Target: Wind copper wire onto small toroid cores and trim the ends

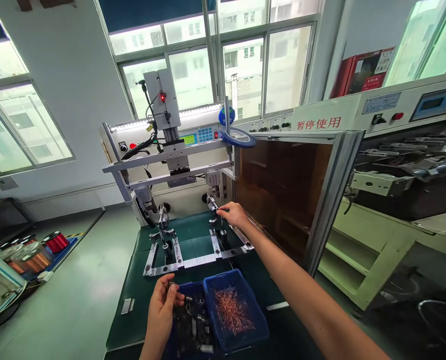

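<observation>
Left grip point(164, 307) is closing narrowly on a small dark metal part point(172, 284) between thumb and fingers, above the near end of the desk point(123, 325). Those fingers are hiding most of the part, so its shape is hard to make out. Right grip point(235, 215) is reaching to the far end of the desk, its fingertips point(223, 211) just beside a clamp post point(211, 204) on a metal fixture frame point(179, 260). The fingers are drawn together, but I cannot tell whether they are holding anything.

Just below the left grip, 2 blue plastic bins are sitting side by side. The left bin point(187, 320) is holding loose metal fittings, and the near edge of the picture is cutting it off. The right bin point(235, 311) is holding a tangle of short copper-coloured wires. Beyond the fixture frame, a machine control panel point(203, 135) is standing at the far end of the desk, and a red wire spool point(55, 242) is sitting on the floor to the left.
</observation>
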Demonstrator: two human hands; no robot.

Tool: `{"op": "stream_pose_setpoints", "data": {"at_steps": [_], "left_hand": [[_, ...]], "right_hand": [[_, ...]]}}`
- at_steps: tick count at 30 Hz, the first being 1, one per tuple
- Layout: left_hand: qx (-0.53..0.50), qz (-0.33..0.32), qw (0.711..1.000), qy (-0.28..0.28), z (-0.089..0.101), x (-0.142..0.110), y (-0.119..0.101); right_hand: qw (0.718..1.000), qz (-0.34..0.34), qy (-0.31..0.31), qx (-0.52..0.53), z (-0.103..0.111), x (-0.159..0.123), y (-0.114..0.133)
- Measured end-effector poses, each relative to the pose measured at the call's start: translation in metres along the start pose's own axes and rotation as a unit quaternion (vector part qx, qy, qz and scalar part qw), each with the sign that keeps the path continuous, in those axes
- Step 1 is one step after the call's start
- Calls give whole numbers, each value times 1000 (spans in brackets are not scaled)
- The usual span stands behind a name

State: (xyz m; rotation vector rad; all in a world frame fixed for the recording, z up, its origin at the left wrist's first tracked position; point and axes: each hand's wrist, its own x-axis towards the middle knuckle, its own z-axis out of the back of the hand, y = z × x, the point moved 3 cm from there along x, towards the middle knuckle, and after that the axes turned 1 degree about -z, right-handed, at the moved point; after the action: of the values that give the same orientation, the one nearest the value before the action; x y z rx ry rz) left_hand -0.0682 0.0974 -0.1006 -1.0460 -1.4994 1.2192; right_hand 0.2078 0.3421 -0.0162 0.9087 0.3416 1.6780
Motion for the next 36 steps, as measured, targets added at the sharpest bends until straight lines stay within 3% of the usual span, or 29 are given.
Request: {"op": "stream_pose_setpoints", "data": {"at_steps": [3, 7, 20, 25, 30, 36], "left_hand": [[11, -16, 1000, 1, 1, 0, 1], [37, -33, 999, 1, 2, -2, 2], [101, -32, 994, 26, 2, -11, 5], [117, -42, 992, 27, 0, -13, -1], [124, -53, 991, 27, -2, -14, -6], [135, -72, 988, 26, -7, -16, -10]], "right_hand": [[999, -16, 33, -17, -11, -1, -18], [999, -17, 33, -27, -19, -11, -30], [999, -2, 13, -52, -25, -15, -34], [999, 10, 15, -49, -34, -22, -41], [998, -8, -23, -57, -39, -30, -44], [999, 10, -17, -46, -40, -24, -45]]}}
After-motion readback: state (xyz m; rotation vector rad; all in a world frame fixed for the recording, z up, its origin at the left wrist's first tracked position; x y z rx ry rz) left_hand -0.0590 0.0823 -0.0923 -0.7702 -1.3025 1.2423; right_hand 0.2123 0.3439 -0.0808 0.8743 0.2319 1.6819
